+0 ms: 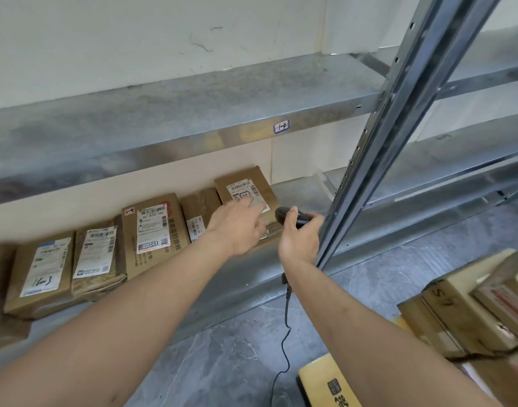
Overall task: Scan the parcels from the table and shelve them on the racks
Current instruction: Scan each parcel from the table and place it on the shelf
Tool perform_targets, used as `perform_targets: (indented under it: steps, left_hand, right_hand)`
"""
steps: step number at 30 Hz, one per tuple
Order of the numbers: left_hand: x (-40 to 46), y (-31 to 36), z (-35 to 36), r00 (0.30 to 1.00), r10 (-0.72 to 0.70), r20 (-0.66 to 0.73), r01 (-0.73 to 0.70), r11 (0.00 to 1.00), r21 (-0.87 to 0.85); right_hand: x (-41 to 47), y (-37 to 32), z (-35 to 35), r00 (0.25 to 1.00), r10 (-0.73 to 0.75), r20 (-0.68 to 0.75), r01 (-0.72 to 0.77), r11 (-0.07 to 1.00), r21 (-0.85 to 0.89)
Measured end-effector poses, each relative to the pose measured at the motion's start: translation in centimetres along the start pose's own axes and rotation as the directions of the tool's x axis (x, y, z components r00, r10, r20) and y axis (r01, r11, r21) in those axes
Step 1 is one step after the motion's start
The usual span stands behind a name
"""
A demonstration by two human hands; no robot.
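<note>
A brown cardboard parcel with a white label leans on the lower rack shelf, the rightmost of a row. My left hand rests flat on its front, fingers spread over the label. My right hand grips a black barcode scanner just right of that parcel, its head turned toward the parcel; its cable hangs down to the floor.
Several labelled parcels stand in a row to the left on the same shelf. An upper shelf carries a small tag. A steel upright rises right beside my right hand. Stacked boxes sit lower right.
</note>
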State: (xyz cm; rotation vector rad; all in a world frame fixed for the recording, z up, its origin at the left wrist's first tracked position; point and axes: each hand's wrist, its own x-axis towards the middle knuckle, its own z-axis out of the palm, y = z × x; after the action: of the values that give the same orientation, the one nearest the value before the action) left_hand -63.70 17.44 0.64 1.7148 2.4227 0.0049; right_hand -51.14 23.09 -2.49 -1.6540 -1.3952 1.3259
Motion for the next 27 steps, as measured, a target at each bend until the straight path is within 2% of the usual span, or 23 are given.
perform_targets:
  steps: [8, 16, 21, 27]
  left_hand:
    - [-7.4, -1.9, -2.8, 0.971, 0.214, -0.104, -0.212, 0.977, 0.023]
    - [-16.1, -1.3, -5.1, 0.867, 0.473, -0.160, -0.469, 0.881, 0.061]
    - [-20.3, 2.5, -5.9, 0.782, 0.602, -0.161, -0.589, 0.798, 0.125]
    - [-25.4, 10.2, -6.5, 0.674, 0.723, -0.152, -0.711, 0.691, 0.135]
  right_hand:
    - [-9.8, -0.7, -0.7, 0.981, 0.001, -0.193, 0.012, 0.998, 0.069]
    - [-21.8, 0.3, -4.9, 0.919, -0.059, -0.390, 0.098, 0.992, 0.081]
    - [-27.1, 1.8, -9.6, 0.862, -0.032, -0.505, 0.086, 0.993, 0.085]
    - [-31.5, 4.5, -17.3, 0.782, 0.023, -0.622, 0.077, 0.988, 0.133]
